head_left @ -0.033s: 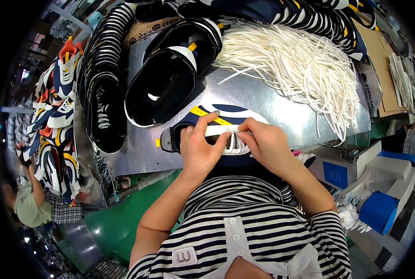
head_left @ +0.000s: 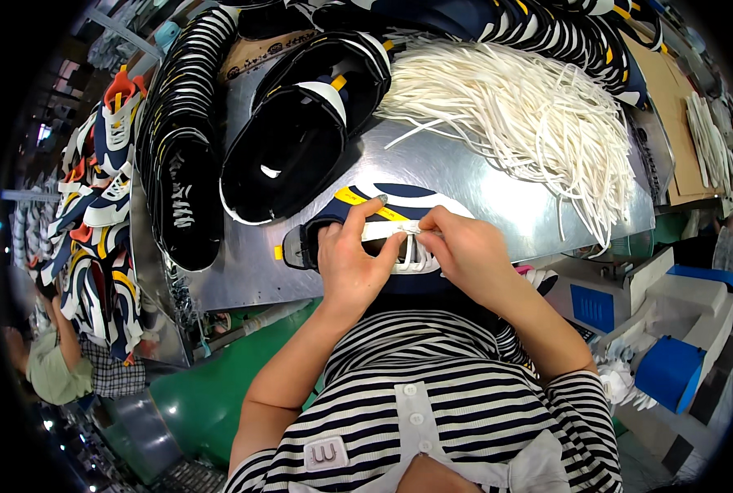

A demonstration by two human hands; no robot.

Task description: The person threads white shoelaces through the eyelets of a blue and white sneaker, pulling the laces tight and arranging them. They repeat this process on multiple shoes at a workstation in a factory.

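Observation:
A navy, white and yellow shoe upper point(head_left: 395, 197) lies sideways near the table's front edge, its dark heel to the left. My left hand point(head_left: 354, 259) grips the upper around its lacing opening, with the index finger on the yellow stripe and the thumb by the eyelets. With thumb and index finger pinched together, my right hand point(head_left: 465, 251) holds a white shoelace point(head_left: 416, 256) at the eyelet edge. Part of the lace crosses the opening. The lace's tip is hidden between my fingers.
A pile of white laces point(head_left: 514, 123) covers the metal table point(head_left: 259, 283) beyond my hands. Nested shoe uppers point(head_left: 181, 189) line the left side, with more uppers point(head_left: 284, 156) beside them. Finished-looking shoes point(head_left: 107, 197) hang at far left. A grey-and-blue machine point(head_left: 670, 329) stands right.

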